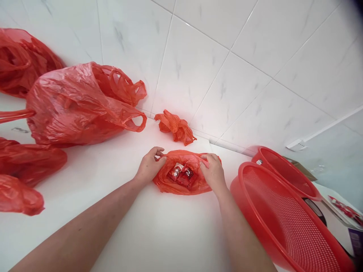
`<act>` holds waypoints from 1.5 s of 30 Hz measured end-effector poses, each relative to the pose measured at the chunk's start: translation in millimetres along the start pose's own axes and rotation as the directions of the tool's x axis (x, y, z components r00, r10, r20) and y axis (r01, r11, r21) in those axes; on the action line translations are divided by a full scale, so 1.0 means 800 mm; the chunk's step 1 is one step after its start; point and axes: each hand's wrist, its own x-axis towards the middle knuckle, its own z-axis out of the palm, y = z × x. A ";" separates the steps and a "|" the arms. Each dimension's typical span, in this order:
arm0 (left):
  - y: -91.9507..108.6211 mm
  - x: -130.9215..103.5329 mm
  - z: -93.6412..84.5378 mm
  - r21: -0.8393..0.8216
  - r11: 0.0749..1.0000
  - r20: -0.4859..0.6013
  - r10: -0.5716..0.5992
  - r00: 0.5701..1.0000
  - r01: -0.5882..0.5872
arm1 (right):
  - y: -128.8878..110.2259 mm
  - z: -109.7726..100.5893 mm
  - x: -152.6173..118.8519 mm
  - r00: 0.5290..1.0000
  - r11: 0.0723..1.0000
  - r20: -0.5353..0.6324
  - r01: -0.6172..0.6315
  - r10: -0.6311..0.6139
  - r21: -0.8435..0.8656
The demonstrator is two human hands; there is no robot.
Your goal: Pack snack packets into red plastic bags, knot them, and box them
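Note:
A red plastic bag (167, 185) lies on the white table with its mouth spread wide. Inside it are a few small shiny red packets (187, 172), some with printed figures. My left hand (151, 164) pinches the bag's rim on the left between thumb and fingers. On the right, my right hand (212, 170) is closed on the opposite side of the rim, with a fold of red plastic showing at its thumb. What lies under the packets is hidden.
A crumpled red bag (176, 126) lies behind, by the tiled wall (198, 64). Larger filled red bags (73, 105) crowd the left side. At right stand a big red mesh basket (272, 211) and another red basket (289, 172), beside what looks like a scale (314, 209).

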 end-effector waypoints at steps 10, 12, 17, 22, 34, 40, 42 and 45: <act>0.001 -0.003 0.007 0.092 0.996 0.035 -0.012 0.999 0.009 | 0.055 0.050 -0.044 0.998 0.996 -0.017 -0.057 0.056 -0.063; 0.001 -0.004 0.008 0.122 0.992 0.054 0.010 0.998 -0.017 | 0.056 0.050 -0.046 0.996 0.996 0.024 -0.081 0.082 -0.025; 0.014 -0.017 0.009 0.284 0.881 0.147 0.350 0.925 -0.379 | 0.057 0.048 -0.046 0.989 0.990 0.055 -0.141 0.139 0.019; 0.037 -0.042 0.025 0.405 0.497 0.451 0.621 0.641 -0.767 | 0.045 0.042 -0.041 0.992 0.986 0.010 -0.129 0.129 0.108; 0.008 -0.024 0.035 0.558 0.429 0.510 0.497 0.702 -0.710 | 0.099 -0.012 -0.036 0.795 0.870 -0.354 -0.434 0.493 0.236; 0.009 -0.025 0.040 0.588 0.363 0.523 0.511 0.682 -0.723 | 0.082 0.000 -0.035 0.820 0.863 -0.319 -0.363 0.475 0.351; 0.007 -0.024 0.040 0.591 0.346 0.523 0.523 0.673 -0.729 | 0.067 0.007 -0.034 0.870 0.883 -0.290 -0.279 0.399 0.378; 0.001 -0.020 0.040 0.591 0.317 0.532 0.539 0.654 -0.742 | 0.054 0.018 -0.034 0.924 0.893 -0.172 -0.261 0.341 0.365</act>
